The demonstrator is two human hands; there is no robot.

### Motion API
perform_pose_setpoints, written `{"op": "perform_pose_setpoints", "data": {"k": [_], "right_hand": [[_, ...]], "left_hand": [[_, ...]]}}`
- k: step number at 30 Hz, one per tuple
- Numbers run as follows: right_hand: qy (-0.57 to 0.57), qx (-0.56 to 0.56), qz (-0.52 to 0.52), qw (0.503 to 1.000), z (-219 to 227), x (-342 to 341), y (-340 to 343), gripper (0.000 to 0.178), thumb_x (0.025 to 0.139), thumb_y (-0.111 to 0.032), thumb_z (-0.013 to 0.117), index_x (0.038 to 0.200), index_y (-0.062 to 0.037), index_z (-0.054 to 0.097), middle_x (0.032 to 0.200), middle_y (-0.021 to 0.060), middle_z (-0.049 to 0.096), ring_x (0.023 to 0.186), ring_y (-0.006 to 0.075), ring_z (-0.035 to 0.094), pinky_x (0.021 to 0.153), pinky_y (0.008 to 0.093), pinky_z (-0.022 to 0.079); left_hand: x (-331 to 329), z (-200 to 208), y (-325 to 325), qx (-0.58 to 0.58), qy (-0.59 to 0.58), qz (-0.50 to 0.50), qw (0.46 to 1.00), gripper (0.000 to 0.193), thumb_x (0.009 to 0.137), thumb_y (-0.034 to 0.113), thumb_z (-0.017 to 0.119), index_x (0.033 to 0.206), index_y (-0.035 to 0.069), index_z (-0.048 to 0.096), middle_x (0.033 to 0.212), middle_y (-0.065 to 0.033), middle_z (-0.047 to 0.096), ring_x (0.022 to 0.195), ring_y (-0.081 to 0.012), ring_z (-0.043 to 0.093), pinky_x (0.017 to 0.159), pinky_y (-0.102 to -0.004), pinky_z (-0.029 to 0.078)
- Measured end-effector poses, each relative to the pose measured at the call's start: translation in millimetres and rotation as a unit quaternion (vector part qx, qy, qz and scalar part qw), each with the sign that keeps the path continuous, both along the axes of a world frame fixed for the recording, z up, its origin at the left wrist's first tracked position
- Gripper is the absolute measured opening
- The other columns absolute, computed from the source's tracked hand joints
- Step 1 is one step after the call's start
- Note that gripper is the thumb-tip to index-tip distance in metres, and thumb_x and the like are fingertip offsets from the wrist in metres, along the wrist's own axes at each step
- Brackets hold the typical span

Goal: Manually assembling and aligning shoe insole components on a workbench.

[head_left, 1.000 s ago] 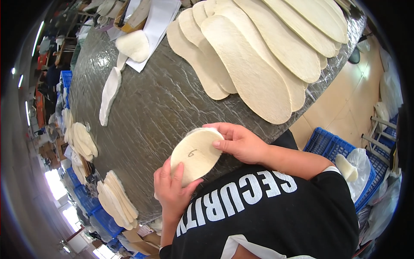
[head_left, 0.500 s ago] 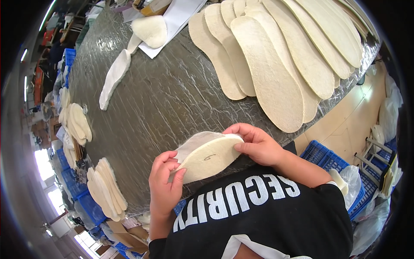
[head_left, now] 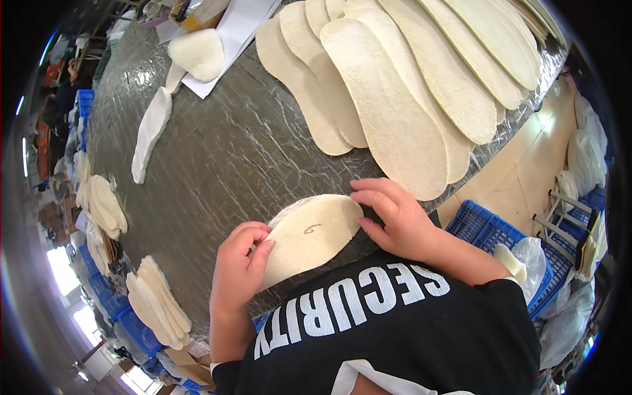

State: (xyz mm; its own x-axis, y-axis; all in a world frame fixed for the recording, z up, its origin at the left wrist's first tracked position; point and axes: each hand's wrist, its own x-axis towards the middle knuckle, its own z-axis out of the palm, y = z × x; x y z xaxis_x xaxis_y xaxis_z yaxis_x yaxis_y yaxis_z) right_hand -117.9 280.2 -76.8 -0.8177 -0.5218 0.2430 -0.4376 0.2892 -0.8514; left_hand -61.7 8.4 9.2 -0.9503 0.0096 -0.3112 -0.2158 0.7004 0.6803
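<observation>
While the cream felt piece [head_left: 316, 247] was held above the near edge of the table [head_left: 210, 171], just in front of the black shirt [head_left: 408, 329], its marked face was turned toward the viewer. A whitish layer [head_left: 297, 207] showed along its upper edge; the rest of that layer was hidden behind the piece, so whether the two were joined could not be determined. The left hand [head_left: 241, 263] clamped the left end between thumb and fingers, covering part of that end. The right hand [head_left: 403, 222] was at the opposite end, thumb and fingers apart; the extent of its contact was unclear. Beyond the hands, overlapping cream insoles [head_left: 388, 112] fanned across the far right of the table, the upper ones cut off by the frame. At far left lay a white strip [head_left: 151, 137] and a rounded fleece pad [head_left: 197, 55], the latter partly covering white paper sheets [head_left: 238, 31], likewise cut off. Blue crates [head_left: 484, 227] stood at right, partly hidden by the right forearm. Items along the left rim were too distorted to identify.
</observation>
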Motion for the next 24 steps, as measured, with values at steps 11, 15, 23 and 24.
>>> {"op": "perform_pose_setpoints", "data": {"k": [11,15,23,24], "right_hand": [[0.021,0.048,0.053,0.997,4,-4,-1,0.037,0.07,-0.01,0.074,0.103,-0.003,0.058,0.106,0.0108,0.061,0.097,0.0287,0.059,0.081,0.0367,0.053],[0.023,0.059,0.061,0.996,6,-7,-4,0.039,0.069,-0.011,0.075,0.103,-0.003,0.058,0.102,0.01,0.06,0.094,0.0277,0.058,0.079,0.0362,0.053],[0.007,0.068,0.052,0.996,7,-10,-9,0.038,0.069,-0.012,0.072,0.103,-0.003,0.06,0.103,0.0092,0.06,0.093,0.0268,0.058,0.079,0.0366,0.051],[0.072,0.044,0.07,0.994,7,-13,-13,0.035,0.071,-0.012,0.069,0.104,-0.003,0.06,0.106,0.0092,0.06,0.093,0.0262,0.058,0.079,0.0372,0.05]], "left_hand": [[-9,-13,-6,0.017,-0.117,0.065,0.991,0.012,0.088,0.01,0.063,0.091,-0.002,0.062,0.076,-0.0092,0.064,0.067,-0.0155,0.058,0.064,-0.0288,0.048],[-7,-15,-2,-0.008,-0.103,0.067,0.992,0.012,0.087,0.01,0.063,0.091,-0.001,0.062,0.076,-0.0104,0.064,0.068,-0.0186,0.059,0.065,-0.0298,0.048],[-4,-4,9,-0.038,-0.048,0.016,0.998,0.016,0.079,0.009,0.071,0.088,0.0,0.061,0.089,-0.013,0.061,0.074,-0.0256,0.061,0.065,-0.0325,0.049],[-3,0,13,-0.04,-0.047,0.019,0.998,0.016,0.079,0.009,0.071,0.088,0.0,0.061,0.089,-0.013,0.061,0.074,-0.0256,0.061,0.065,-0.0325,0.049]]}}
